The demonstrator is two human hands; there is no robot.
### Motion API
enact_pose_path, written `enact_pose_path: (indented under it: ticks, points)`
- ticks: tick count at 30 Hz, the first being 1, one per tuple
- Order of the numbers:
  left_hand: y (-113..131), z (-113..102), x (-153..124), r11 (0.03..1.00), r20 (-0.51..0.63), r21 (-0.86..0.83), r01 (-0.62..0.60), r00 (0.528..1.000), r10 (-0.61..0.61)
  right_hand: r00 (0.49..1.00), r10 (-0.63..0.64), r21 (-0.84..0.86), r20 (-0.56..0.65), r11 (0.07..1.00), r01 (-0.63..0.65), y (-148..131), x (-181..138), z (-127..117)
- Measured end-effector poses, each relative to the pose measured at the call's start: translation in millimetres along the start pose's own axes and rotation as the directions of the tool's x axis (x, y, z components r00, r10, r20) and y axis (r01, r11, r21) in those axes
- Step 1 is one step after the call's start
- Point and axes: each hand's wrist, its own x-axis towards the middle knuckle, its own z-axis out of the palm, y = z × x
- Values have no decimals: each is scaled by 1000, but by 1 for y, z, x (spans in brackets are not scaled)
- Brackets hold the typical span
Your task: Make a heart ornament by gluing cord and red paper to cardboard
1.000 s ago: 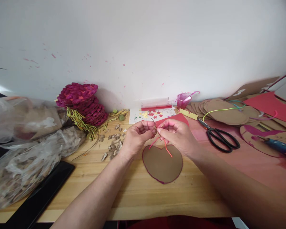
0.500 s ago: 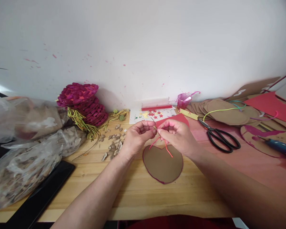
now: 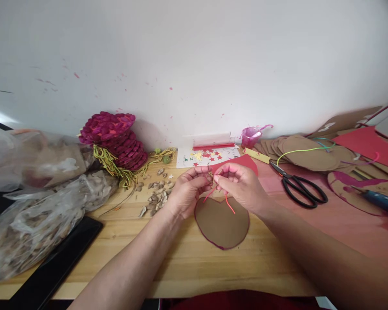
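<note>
My left hand (image 3: 189,189) and my right hand (image 3: 241,183) meet above a brown heart-shaped cardboard piece (image 3: 221,224) with a dark red edge that lies on the wooden table (image 3: 187,262). Both hands pinch a thin red string (image 3: 228,203) between thumb and fingers; its loose ends hang down over the cardboard. A small brown bit sits at the fingertips of my left hand, too small to name.
Black scissors (image 3: 299,187) lie to the right, near a stack of brown cardboard shapes (image 3: 305,150) and red paper (image 3: 368,142). A star sticker sheet (image 3: 207,156), a pink cup (image 3: 250,135), magenta pieces (image 3: 116,137), scattered seeds (image 3: 155,193) and plastic bags (image 3: 35,202) lie around.
The hands stay together on the string with only slight finger motion. The view has shifted a little.
</note>
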Motion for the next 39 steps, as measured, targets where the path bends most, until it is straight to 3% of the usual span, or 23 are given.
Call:
enact_pose_path:
  ticks: [8,19,28,39]
  points:
    - [-2,-2,5,999,-69,-34,31,997,-33,999,-44,0,-27,999,44,-5,-2,3]
    - [4,-4,1,992,66,114,-46,997,38,998,22,61,-54,998,-19,-3,2,-1]
    - [5,-2,0,952,38,277,-128,992,123,998,-16,-19,-66,1000,14,-1,1,-1]
    - [5,-1,-1,937,27,320,-139,990,138,998,-24,-1,-60,1000,24,-1,1,0]
